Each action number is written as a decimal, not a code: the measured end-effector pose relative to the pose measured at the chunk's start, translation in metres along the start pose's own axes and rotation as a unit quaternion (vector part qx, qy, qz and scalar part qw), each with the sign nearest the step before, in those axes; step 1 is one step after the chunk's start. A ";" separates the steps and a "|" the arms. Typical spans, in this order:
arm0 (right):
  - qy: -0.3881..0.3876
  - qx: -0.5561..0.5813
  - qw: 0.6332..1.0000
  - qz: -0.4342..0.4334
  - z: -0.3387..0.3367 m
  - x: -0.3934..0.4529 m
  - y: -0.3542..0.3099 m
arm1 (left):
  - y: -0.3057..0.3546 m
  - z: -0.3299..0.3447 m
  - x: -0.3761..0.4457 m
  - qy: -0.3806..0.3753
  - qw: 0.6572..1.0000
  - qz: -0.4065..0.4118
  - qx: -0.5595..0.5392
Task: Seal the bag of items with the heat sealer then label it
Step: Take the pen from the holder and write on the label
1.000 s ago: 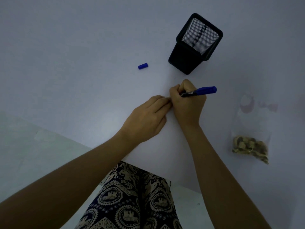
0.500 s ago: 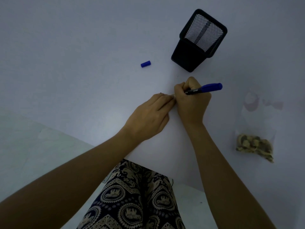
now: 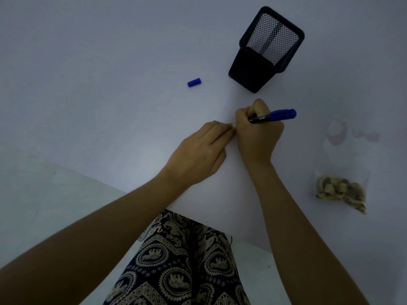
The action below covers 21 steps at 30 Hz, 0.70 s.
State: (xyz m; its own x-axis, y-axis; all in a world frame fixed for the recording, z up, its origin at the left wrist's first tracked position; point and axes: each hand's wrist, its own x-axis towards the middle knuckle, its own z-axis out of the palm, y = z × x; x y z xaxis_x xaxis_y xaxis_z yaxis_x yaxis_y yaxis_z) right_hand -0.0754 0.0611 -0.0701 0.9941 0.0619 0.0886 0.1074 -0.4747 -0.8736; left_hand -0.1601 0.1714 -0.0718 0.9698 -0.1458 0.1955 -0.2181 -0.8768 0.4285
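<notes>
Patterned trousers (image 3: 176, 267) sit nearest, at the table (image 3: 88, 62) edge. Further on, the left hand (image 3: 198, 155) presses flat (whatever lies under it is hidden); the right hand (image 3: 257, 130) is closed round a blue marker (image 3: 279, 114). The clear bag (image 3: 340, 186) lies well off right. Beyond: marker cap (image 3: 194, 82), mesh holder (image 3: 264, 51).

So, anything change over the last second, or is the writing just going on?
Almost nothing. The right hand still grips the blue marker, and the left hand stays pressed against it at the tip. The cap, mesh pen holder and bag haven't moved on the table.
</notes>
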 end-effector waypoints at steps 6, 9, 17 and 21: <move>0.001 -0.029 1.000 -0.011 0.000 -0.001 0.001 | 0.001 0.000 0.001 -0.004 1.000 -0.002 -0.002; 0.004 -0.041 0.999 -0.018 0.001 0.000 0.000 | 0.001 -0.001 0.001 -0.010 1.000 -0.005 -0.002; 0.009 -0.011 1.000 -0.008 0.000 -0.001 -0.001 | 0.001 -0.002 0.001 -0.013 1.000 -0.006 0.001; -0.025 0.011 0.999 -0.018 -0.002 0.000 0.000 | 0.002 0.000 0.000 -0.011 1.000 -0.006 0.000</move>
State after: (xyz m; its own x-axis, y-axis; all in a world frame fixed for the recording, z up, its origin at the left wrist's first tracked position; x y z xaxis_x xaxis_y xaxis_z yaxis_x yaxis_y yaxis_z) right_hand -0.0758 0.0597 -0.0693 0.9878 0.1231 0.0958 0.1418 -0.4525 -0.8804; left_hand -0.1607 0.1701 -0.0710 0.9743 -0.1454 0.1718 -0.2069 -0.8788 0.4299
